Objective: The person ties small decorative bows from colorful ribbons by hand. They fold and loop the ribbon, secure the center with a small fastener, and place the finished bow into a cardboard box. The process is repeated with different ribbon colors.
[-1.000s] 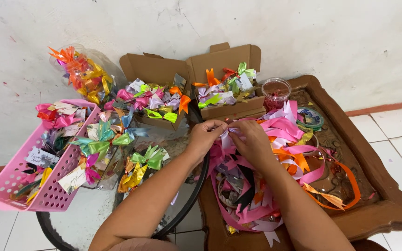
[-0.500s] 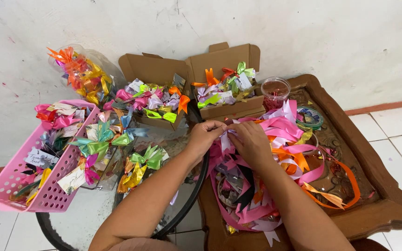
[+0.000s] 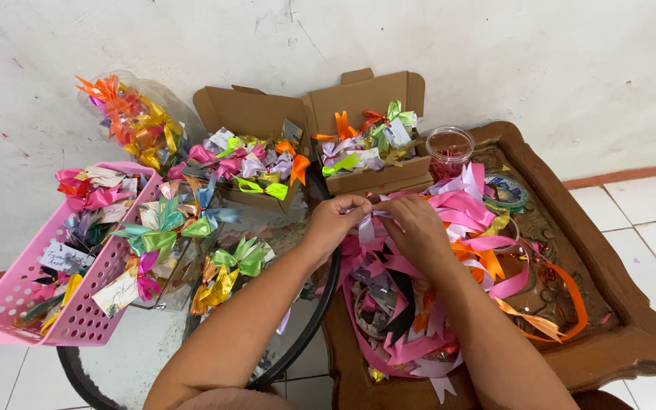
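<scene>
My left hand [image 3: 337, 222] and my right hand [image 3: 413, 230] meet above a heap of loose ribbon strips [image 3: 449, 266], mostly pink with orange, black and lilac. Both pinch a small pale lilac ribbon piece [image 3: 367, 225] between their fingertips. The heap lies on a carved brown wooden table [image 3: 632, 326]. Finished ribbon bows [image 3: 238, 262] in green and gold lie just left of my left forearm.
Two open cardboard boxes [image 3: 263, 114] of coloured bows stand at the back by the wall. A pink plastic basket [image 3: 77, 323] with bows and tags sits at the left on a round glass table [image 3: 134, 361]. A clear bag of bows [image 3: 134, 118], a small clear jar [image 3: 449, 148] and a tape roll [image 3: 506, 191] are nearby.
Both hands stay in the same spot; only the fingers shift slightly on the small ribbon piece.
</scene>
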